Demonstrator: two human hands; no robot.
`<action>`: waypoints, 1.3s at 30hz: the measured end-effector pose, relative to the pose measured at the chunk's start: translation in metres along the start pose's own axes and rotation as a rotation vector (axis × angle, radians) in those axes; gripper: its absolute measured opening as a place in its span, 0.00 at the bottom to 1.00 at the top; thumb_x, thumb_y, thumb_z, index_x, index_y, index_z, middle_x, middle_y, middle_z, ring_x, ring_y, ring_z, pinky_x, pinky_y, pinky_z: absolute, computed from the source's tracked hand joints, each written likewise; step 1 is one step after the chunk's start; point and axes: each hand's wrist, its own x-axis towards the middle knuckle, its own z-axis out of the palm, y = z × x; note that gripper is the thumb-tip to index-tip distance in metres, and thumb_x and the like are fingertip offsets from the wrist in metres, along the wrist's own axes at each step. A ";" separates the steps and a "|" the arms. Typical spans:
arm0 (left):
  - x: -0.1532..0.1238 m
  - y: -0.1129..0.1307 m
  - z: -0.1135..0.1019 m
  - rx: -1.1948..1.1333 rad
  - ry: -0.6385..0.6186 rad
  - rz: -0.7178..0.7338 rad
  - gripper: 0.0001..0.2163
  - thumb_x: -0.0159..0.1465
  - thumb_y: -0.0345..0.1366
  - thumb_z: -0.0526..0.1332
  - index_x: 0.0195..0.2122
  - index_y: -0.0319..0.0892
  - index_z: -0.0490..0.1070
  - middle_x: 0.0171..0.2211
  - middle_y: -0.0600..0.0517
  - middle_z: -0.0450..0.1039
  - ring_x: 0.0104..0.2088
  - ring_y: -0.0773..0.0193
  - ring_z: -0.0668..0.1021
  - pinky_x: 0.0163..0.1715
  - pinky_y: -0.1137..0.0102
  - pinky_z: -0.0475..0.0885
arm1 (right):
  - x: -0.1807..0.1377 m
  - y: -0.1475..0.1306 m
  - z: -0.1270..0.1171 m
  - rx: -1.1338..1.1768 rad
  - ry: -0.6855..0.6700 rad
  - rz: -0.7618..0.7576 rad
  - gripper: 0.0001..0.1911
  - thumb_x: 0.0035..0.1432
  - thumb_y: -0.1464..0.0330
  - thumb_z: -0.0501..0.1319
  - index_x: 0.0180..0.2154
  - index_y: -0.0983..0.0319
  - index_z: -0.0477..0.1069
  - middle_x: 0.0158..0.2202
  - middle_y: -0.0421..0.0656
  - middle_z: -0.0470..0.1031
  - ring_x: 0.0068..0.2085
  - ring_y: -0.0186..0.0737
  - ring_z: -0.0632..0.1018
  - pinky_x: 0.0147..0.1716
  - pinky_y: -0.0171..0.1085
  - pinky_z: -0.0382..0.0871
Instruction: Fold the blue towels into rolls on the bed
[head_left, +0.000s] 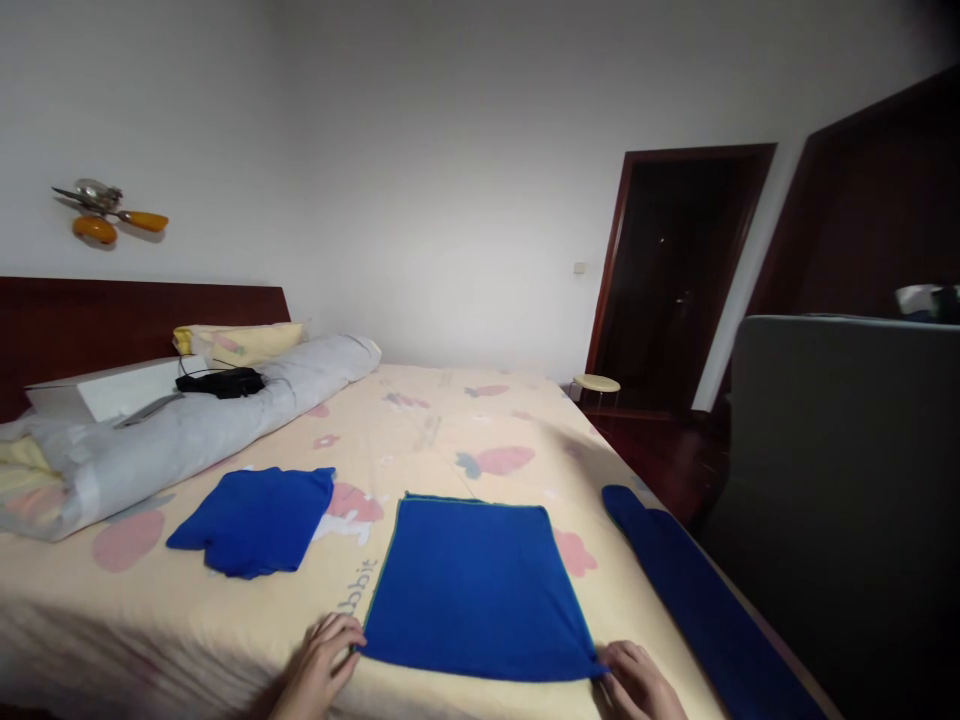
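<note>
A blue cloth with a thin green edge lies spread in a near-square on the bed, close to its front edge. My left hand pinches the cloth's near left corner. At the near right corner, my right hand has its fingers closed on the fabric, which creases slightly there. To the left, a second blue cloth lies loosely bunched with uneven edges. A long, narrow folded blue cloth runs along the bed's right edge.
A patterned yellow sheet covers the bed. Along the headboard lie a rolled grey quilt, a pillow, a white box and a black item. A round stool stands beyond; a dark grey panel rises at right.
</note>
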 end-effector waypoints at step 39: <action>0.022 0.005 0.003 0.335 -0.078 0.186 0.14 0.65 0.36 0.57 0.51 0.51 0.73 0.49 0.52 0.77 0.50 0.57 0.76 0.53 0.61 0.67 | 0.022 0.008 0.008 -0.510 -0.109 -0.297 0.15 0.63 0.60 0.54 0.49 0.54 0.73 0.48 0.45 0.78 0.48 0.46 0.75 0.48 0.46 0.63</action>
